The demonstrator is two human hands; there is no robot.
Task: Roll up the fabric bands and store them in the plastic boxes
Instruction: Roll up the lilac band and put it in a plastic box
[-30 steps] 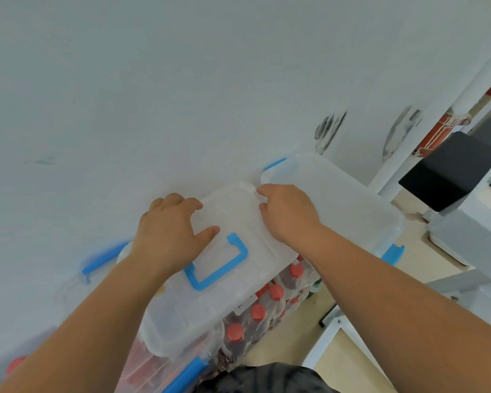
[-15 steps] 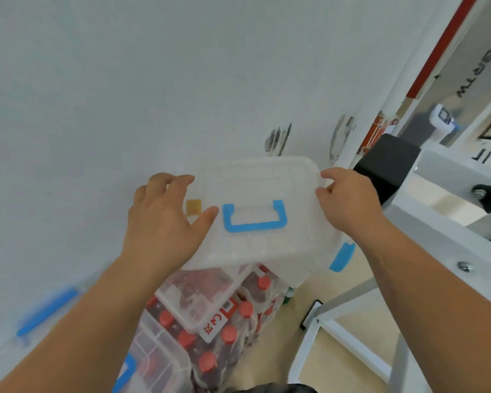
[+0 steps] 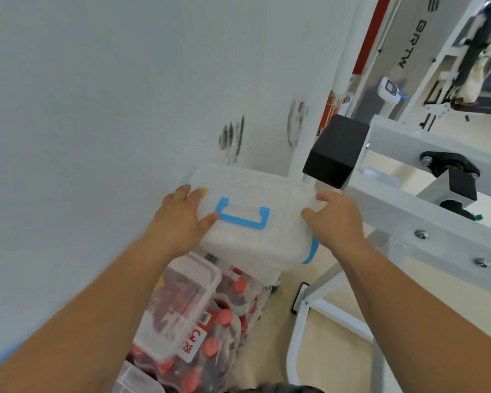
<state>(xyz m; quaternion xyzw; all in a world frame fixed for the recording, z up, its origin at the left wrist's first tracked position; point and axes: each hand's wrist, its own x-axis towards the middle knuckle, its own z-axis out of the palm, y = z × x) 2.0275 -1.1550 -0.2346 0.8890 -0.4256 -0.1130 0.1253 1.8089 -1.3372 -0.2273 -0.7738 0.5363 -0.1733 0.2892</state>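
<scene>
a: where's the plastic box?
b: held up near the wall, above the red-capped bottles; lid on, blue handle on top
a: hands?
b: apart; left hand grips the left end, right hand the right end; long axis runs hand to hand, neither nearer; no fabric bands visible; likely needs setting down and opening

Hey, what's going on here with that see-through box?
A person is holding a clear plastic box with both hands: the left hand grips one end and the right hand grips the other. The lid is on, with a blue handle on top. The box is up in the air beside a white wall, above wrapped bottles with red caps. I can't tell what's inside.
</scene>
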